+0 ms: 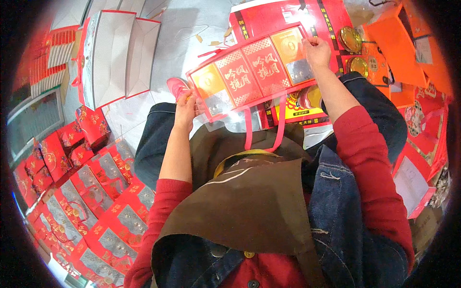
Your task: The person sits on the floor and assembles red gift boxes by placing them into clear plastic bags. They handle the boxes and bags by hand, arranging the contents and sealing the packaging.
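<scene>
My left hand (pixel 186 109) and my right hand (pixel 317 53) hold a long, shallow red gift box (pixel 231 110) by its two ends, tilted above my lap. Two red inner boxes (pixel 261 67) with pale lettering lie side by side in its middle. Towards each end sits a gold panel (pixel 288 44) with a silvery-grey section below it. The fingers of both hands are closed on the edges. From the near side, a pink ribbon handle (pixel 248 128) hangs towards my brown apron (pixel 240 206). A red and yellow printed package (pixel 300 109) is partly hidden beneath the gift box.
Open white-lined boxes (pixel 111 53) stand at the upper left. Rows of red gift boxes (pixel 98 189) cover the lower left. Round gold tins (pixel 350 39) and orange bags (pixel 396 41) are at the upper right. A large red printed sheet (pixel 269 17) lies beyond my hands.
</scene>
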`<state>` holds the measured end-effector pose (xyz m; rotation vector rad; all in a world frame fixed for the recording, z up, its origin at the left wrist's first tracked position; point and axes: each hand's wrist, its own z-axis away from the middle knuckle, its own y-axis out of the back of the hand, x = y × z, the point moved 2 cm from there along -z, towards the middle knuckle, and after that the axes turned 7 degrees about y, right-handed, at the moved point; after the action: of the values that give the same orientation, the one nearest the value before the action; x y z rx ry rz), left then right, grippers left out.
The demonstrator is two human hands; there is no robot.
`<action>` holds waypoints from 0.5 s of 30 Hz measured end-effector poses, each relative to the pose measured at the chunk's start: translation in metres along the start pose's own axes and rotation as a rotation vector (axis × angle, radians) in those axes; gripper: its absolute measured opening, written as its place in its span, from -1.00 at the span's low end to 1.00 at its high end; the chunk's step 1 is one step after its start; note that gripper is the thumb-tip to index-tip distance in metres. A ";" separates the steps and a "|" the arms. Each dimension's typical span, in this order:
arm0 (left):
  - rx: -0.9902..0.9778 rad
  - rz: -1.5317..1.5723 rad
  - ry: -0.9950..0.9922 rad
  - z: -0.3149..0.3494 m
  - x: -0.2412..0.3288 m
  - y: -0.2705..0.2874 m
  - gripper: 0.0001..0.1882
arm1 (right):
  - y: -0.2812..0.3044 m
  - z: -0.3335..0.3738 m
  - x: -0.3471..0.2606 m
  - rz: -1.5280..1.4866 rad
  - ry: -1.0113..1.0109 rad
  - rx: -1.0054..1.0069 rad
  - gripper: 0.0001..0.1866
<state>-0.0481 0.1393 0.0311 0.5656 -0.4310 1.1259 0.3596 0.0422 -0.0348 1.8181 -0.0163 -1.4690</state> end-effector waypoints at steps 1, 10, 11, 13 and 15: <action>0.022 -0.006 -0.002 0.001 0.002 -0.001 -0.78 | -0.001 0.001 0.003 0.018 0.019 -0.001 -0.83; 0.017 -0.156 0.074 -0.008 -0.004 0.003 -0.77 | -0.005 0.005 0.011 0.016 0.045 0.045 -0.78; 0.037 -0.137 0.072 -0.008 -0.005 0.001 -0.78 | -0.005 0.005 0.013 0.026 0.077 0.058 -0.78; 0.081 -0.094 0.067 -0.008 -0.010 0.002 -0.78 | -0.005 0.006 0.011 0.043 0.086 0.076 -0.79; 0.099 -0.174 0.010 -0.015 -0.013 0.005 -0.76 | -0.005 0.006 0.010 0.035 0.086 0.081 -0.80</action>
<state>-0.0567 0.1412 0.0127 0.6711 -0.3119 0.9870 0.3552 0.0376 -0.0461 1.9352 -0.0651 -1.3821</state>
